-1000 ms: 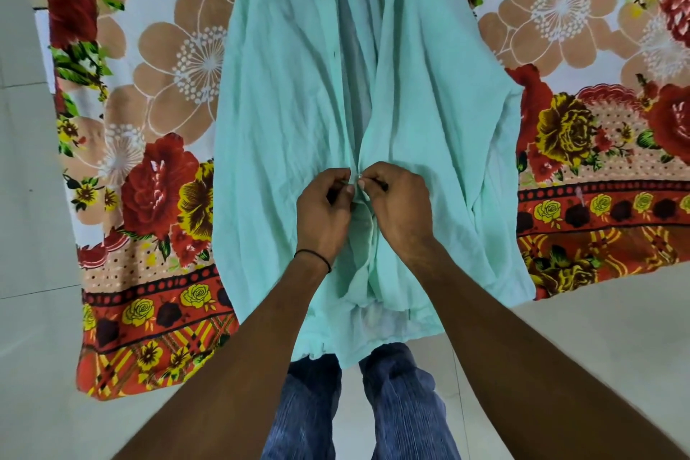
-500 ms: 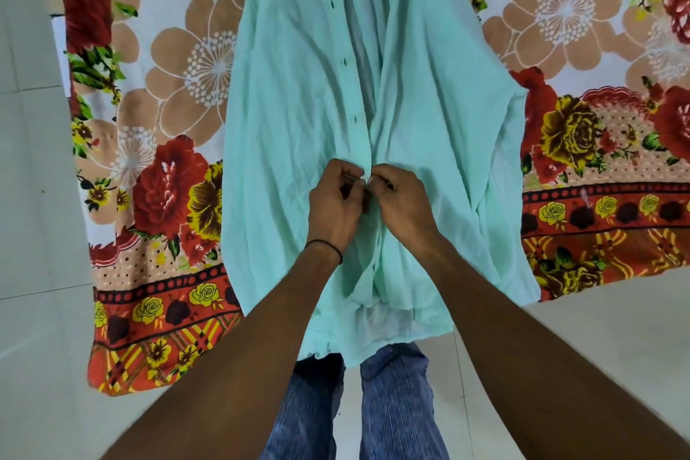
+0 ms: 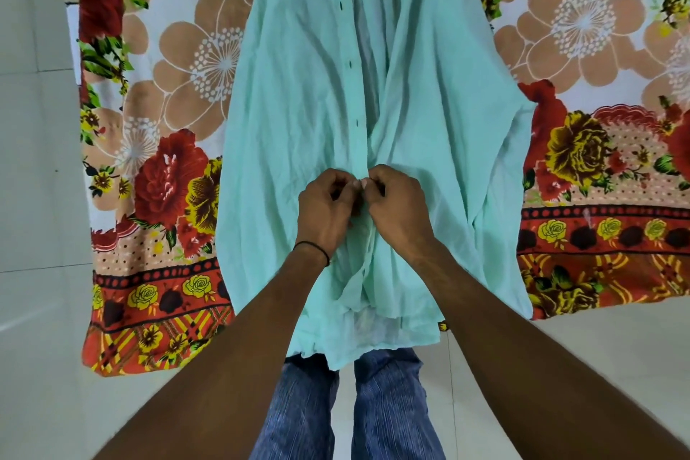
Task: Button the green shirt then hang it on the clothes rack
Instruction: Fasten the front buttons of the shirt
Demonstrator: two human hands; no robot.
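The green shirt (image 3: 298, 116) lies spread on a floral bedsheet, hem toward me, its front open above my hands. Dark buttonholes run down the left placket (image 3: 351, 63). My left hand (image 3: 325, 213), with a black band on the wrist, pinches the left placket edge. My right hand (image 3: 399, 209) pinches the opposite edge, thumbs meeting at the shirt's centre line. The button between my fingertips is hidden. Below my hands the two fronts lie together. No clothes rack is in view.
The floral bedsheet (image 3: 168, 168) covers a raised surface and hangs over its near edge. Pale tiled floor (image 3: 33, 273) lies to the left and right front. My legs in blue jeans (image 3: 388, 407) stand under the shirt hem.
Both hands stay pinched together at the same spot on the placket; the view has shifted slightly, so the shirt sits a little further right and lower in frame.
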